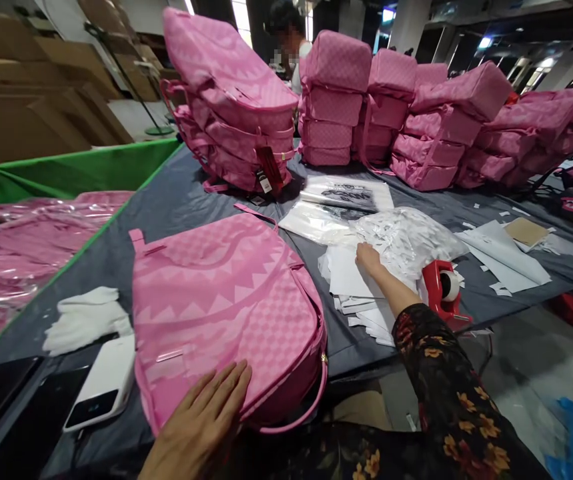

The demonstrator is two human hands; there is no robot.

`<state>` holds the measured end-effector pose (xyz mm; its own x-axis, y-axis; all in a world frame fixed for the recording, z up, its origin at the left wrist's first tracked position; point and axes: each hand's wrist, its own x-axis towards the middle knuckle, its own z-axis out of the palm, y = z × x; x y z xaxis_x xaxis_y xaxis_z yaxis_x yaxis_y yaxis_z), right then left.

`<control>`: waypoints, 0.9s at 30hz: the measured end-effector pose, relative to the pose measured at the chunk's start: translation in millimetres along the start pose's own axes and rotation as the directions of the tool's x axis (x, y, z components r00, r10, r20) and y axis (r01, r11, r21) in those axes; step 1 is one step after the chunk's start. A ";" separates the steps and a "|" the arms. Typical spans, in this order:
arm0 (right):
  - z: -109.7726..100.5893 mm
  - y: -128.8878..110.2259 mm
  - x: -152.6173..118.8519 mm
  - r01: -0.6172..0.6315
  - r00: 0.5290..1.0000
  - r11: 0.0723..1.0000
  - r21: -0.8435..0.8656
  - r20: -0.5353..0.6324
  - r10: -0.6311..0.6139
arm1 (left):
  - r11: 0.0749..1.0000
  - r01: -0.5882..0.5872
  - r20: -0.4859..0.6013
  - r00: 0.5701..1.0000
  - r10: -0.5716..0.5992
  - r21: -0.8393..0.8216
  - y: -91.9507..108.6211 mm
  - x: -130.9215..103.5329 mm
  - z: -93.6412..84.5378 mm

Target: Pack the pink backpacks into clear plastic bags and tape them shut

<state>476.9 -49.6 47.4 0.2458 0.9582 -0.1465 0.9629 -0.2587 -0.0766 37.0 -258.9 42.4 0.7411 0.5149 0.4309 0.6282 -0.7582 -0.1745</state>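
Note:
A pink backpack (226, 300) with a tone-on-tone zigzag and checker pattern lies flat on the dark cloth in front of me. My left hand (206, 413) rests on its near edge, fingers stretched out and pressed flat to the fabric. To the right, my right hand (369, 259) is at the top of a stack of white paper sheets (349, 273), beside a clear plastic bag (406, 237) of white pieces. Its fingers are curled closed, and what they grip, if anything, is hidden. A red tape dispenser (441, 290) stands by my right forearm.
Tall piles of pink backpacks (336, 100) line the back, one (236, 100) with dark hang tags. Printed plastic bags (346, 193) lie ahead. At left are white gloves (89, 317), a power bank (103, 383) and a green-edged bin (116, 163) of wrapped pink goods. Another person stands behind.

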 end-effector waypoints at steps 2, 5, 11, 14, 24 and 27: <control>-1.8 -3.4 3.4 -0.020 0.999 1.000 -0.011 0.032 0.020 | 0.997 -0.063 -0.003 0.998 0.064 0.041 -0.9 -5.2 -4.9; -8.0 7.4 -4.6 -0.096 0.993 0.995 -0.019 0.072 0.097 | 1.000 0.007 -0.052 0.999 -0.005 0.025 1.5 -11.0 -12.5; -5.6 34.3 -25.9 -0.282 0.950 0.957 -0.067 0.118 0.288 | 0.986 0.146 -0.162 0.974 -0.157 -0.081 5.6 -15.0 -10.4; -1.1 33.1 -34.3 -0.223 0.970 0.969 -0.106 0.076 0.232 | 0.959 0.252 -0.315 0.907 -0.281 -0.132 -10.7 -0.6 -23.0; -22.4 12.5 -65.4 0.038 0.998 0.942 -0.334 0.061 -0.018 | 0.569 0.581 -0.283 0.511 -0.812 -0.582 -84.0 95.7 -90.1; -43.5 -2.1 -72.7 0.052 0.996 0.941 -0.334 -0.057 -0.075 | 0.588 0.517 -0.272 0.561 -0.782 -0.622 -97.8 98.9 -86.0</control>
<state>461.9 -113.4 101.1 0.1791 0.9803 -0.0837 0.9562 -0.1534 0.2495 28.4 -168.2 178.2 -0.1397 0.7727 0.6192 0.6056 -0.4281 0.6708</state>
